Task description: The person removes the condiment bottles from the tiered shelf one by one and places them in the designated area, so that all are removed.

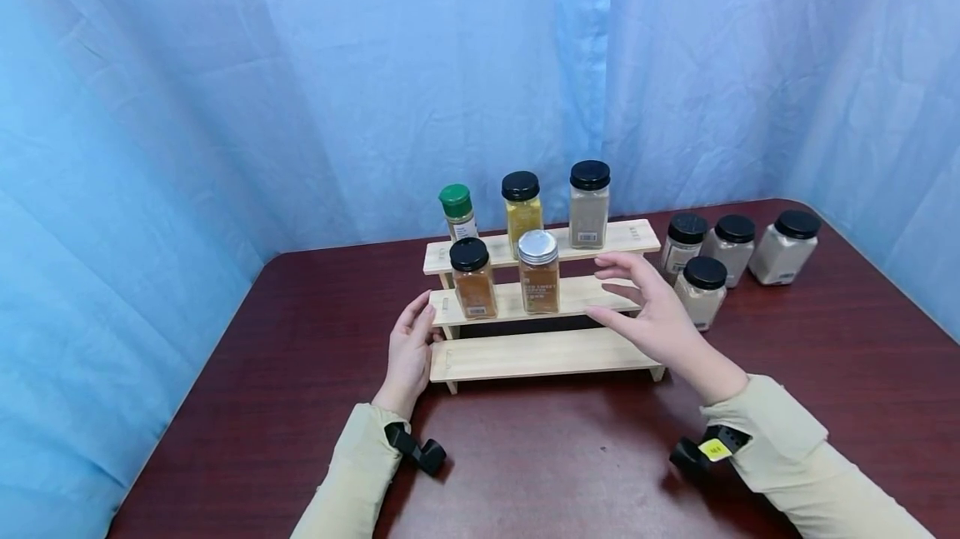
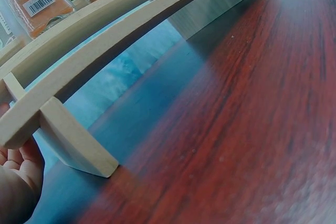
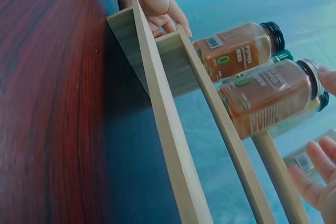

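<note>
In the head view, open table (image 1: 577, 456) spreads across the lower centre of the frame, giving a frontal way in to the wooden rack's bare bottom tier (image 1: 547, 354). On the middle tier (image 1: 576, 297), a black-lidded jar (image 1: 476, 293) and a silver-lidded jar (image 1: 540, 282) obstruct left and centre, with a narrow gap between; right of them, board lies free up to the right hand (image 1: 656, 314). Three jars (image 1: 523, 221) stand spaced along the top tier (image 1: 632, 237). The left hand (image 1: 409, 349) obstructs the rack's left end; four clustered jars (image 1: 699, 306) crowd its right.
</note>
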`<state>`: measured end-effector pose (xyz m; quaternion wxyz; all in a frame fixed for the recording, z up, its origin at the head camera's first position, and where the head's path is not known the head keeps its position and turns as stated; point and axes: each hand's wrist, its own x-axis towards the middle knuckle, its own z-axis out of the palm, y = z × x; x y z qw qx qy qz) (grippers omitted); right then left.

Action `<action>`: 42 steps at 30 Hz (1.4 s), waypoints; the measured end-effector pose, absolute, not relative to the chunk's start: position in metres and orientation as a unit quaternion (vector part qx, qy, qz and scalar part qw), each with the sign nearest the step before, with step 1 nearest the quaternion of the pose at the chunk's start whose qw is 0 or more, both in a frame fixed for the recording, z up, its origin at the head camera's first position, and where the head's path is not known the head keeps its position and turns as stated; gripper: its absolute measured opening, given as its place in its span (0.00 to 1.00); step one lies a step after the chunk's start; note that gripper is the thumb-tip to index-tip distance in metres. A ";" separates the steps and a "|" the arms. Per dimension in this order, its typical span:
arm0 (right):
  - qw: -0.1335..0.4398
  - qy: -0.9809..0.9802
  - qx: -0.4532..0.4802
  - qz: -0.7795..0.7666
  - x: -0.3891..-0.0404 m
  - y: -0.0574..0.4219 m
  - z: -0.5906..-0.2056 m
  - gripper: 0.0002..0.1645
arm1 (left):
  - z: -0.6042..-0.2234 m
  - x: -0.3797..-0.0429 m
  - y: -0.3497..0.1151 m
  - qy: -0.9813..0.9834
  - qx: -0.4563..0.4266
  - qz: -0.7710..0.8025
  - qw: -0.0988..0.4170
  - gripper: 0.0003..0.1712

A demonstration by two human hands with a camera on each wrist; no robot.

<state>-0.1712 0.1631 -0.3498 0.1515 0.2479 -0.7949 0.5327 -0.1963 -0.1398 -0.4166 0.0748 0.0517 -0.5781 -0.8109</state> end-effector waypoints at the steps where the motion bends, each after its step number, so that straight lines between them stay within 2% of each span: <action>1: 0.147 -0.796 0.246 0.533 -0.172 0.162 -0.350 0.35 | -0.417 -0.197 -0.140 -0.578 0.052 -0.811 0.075 0.25; 19: 0.127 -0.799 0.242 0.535 -0.183 0.140 -0.348 0.42 | -0.417 -0.198 -0.139 -0.585 0.050 -0.806 0.074 0.25; 32: 0.106 -0.826 0.243 0.497 -0.191 0.125 -0.337 0.43 | -0.418 -0.197 -0.140 -0.586 0.053 -0.805 0.077 0.24; 42: 0.114 -0.824 0.260 0.491 -0.196 0.117 -0.336 0.40 | -0.418 -0.198 -0.139 -0.587 0.055 -0.804 0.077 0.24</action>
